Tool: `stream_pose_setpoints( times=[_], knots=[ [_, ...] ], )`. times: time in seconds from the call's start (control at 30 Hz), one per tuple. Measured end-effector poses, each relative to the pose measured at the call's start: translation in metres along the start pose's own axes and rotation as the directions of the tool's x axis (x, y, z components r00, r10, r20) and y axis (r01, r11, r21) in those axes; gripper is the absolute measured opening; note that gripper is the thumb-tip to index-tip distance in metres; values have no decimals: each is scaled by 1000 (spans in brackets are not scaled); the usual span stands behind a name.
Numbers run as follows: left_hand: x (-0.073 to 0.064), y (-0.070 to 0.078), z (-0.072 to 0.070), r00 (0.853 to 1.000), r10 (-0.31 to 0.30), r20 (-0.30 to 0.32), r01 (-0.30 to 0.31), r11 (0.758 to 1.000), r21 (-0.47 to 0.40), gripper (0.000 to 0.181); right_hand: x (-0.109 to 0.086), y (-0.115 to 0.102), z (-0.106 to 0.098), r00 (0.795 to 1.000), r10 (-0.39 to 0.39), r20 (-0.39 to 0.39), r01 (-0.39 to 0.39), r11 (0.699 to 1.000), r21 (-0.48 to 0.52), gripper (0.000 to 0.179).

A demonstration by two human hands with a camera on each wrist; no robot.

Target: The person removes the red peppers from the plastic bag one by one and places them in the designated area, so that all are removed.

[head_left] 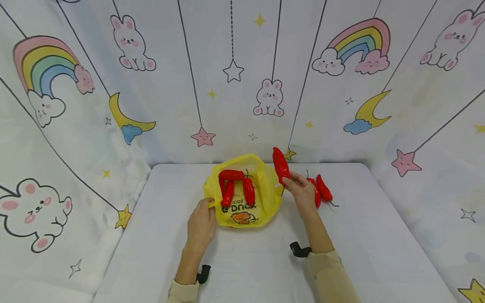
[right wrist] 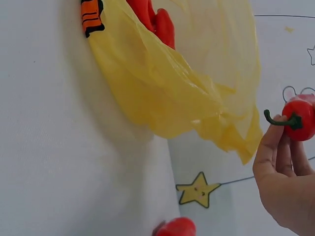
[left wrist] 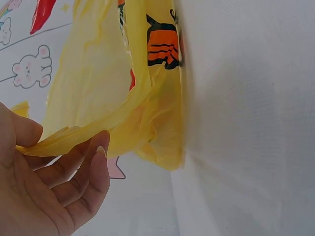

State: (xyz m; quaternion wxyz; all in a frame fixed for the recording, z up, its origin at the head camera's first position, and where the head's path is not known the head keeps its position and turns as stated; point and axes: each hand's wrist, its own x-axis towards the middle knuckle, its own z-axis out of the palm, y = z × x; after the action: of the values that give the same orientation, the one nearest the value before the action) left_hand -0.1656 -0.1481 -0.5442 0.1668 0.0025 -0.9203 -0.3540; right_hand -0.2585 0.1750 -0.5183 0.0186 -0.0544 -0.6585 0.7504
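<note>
A yellow plastic bag stands with its mouth spread wide on the white table, with several red chili peppers inside. My left hand pinches the left edge of the bag; in the left wrist view the thumb and fingers close on its rim. My right hand holds one red pepper by its stem end, raised beside the bag's right rim. In the right wrist view that pepper's green stem points toward the camera. The orange duck print shows on the bag's side.
Two more red peppers lie on the table to the right of the bag, one partly behind my right hand. A cloth backdrop with rabbits, stars and rainbows rises behind the table. Black wrist-camera mounts stick out from both forearms.
</note>
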Motion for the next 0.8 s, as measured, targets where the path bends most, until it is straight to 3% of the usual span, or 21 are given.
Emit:
stream_pose_setpoints(
  times=[0.37,0.8],
  knots=[
    [1,1,0,1000,-17,11,17,1000,-4,27,-1,9,-17,997,42,-71,-37,997,72,66],
    [1,0,0,999,-33,24,33,999,9,29,-5,17,-33,985,120,-120,-121,993,2,68]
  ],
)
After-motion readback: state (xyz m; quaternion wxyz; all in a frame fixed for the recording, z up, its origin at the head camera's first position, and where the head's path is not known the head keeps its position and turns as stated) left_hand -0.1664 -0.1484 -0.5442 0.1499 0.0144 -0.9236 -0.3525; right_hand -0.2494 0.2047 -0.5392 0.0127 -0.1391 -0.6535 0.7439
